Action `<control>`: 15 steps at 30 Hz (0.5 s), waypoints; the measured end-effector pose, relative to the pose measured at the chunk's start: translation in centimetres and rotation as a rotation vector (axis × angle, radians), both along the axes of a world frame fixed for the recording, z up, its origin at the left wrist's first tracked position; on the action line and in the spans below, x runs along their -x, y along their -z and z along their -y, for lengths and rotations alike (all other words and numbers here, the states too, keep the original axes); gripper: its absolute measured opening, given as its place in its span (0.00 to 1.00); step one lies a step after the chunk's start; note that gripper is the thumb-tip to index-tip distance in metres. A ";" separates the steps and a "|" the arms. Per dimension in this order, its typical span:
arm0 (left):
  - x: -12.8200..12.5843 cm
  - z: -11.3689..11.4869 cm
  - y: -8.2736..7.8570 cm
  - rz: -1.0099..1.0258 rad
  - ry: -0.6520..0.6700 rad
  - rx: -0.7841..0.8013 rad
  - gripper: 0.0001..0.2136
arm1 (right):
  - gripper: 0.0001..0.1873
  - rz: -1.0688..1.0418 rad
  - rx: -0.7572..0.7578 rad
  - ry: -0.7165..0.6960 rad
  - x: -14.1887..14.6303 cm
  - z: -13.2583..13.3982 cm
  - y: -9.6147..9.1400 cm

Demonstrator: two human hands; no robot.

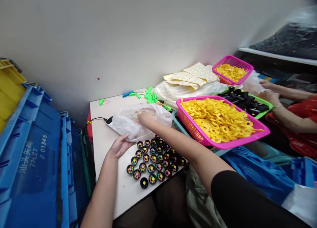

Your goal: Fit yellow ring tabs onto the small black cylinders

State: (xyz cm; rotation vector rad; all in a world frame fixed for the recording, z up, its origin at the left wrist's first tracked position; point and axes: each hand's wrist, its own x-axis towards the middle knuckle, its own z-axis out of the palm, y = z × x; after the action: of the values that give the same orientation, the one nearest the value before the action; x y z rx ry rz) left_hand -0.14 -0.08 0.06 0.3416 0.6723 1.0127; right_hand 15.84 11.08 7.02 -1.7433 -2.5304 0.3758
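Observation:
A translucent white plastic bag (123, 122) lies with its mouth open on the white table (106, 175), a few small coloured pieces visible inside. My left hand (121, 146) has the bag's near edge between thumb and fingers. My right hand (145, 118) reaches down into the bag, its fingertips hidden there. Below my right forearm, several small round black cups (151, 168) stand close together in rows. Most hold multicoloured beads; the nearest black cup (144, 182) shows only a yellow dot in its centre.
A pink basket (262, 130) of yellow ring-ended pieces stands right, beside a green basket (268, 106) of black parts. Behind are another pink basket (249, 69) and patterned sheets (198, 74). Blue crates (32, 155) line the left. A co-worker's hands (269, 92) are at far right.

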 end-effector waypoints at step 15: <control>0.2 -0.5 0.0 0.024 0.029 0.046 0.28 | 0.16 -0.067 0.135 -0.136 -0.2 -2.8 2.0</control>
State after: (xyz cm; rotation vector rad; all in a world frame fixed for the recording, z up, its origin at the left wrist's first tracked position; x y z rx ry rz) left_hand -0.38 0.43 0.10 0.2980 0.6666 0.9711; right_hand 16.08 13.89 4.99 -1.5738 -2.6388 0.6144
